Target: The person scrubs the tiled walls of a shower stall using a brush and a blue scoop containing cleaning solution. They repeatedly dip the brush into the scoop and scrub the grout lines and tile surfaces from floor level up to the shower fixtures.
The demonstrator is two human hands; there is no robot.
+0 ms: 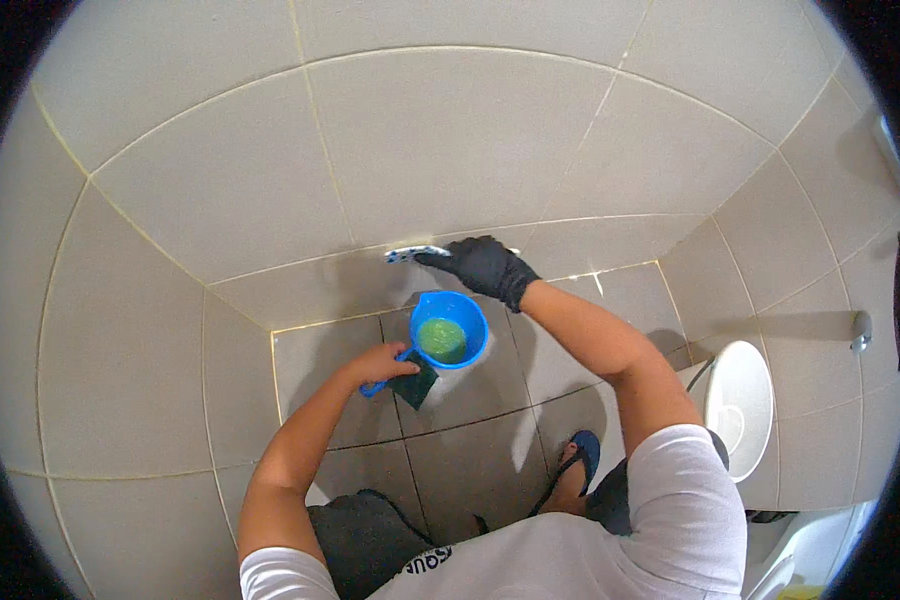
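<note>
My left hand (382, 365) is bare and closed on the handle of a blue plastic dipper (485, 341). A dark green scouring pad (414, 386) hangs from the same fingers. Soapy, yellow-green liquid (442, 340) fills the bottom of the dipper. Above and to the right of it, my right hand (486, 266), in a black glove, grips a white-and-blue scrub brush (418, 253). That brush is against or close to the tiled wall (450, 142), near a low grout line; its underside is hidden.
Grey tiles cover the floor (465, 457) and the side walls. A white lidded bin (742, 412) stands at the right, below a metal wall fitting (861, 331). My foot in a dark flip-flop (586, 454) is on the floor. White fixtures show at the lower right.
</note>
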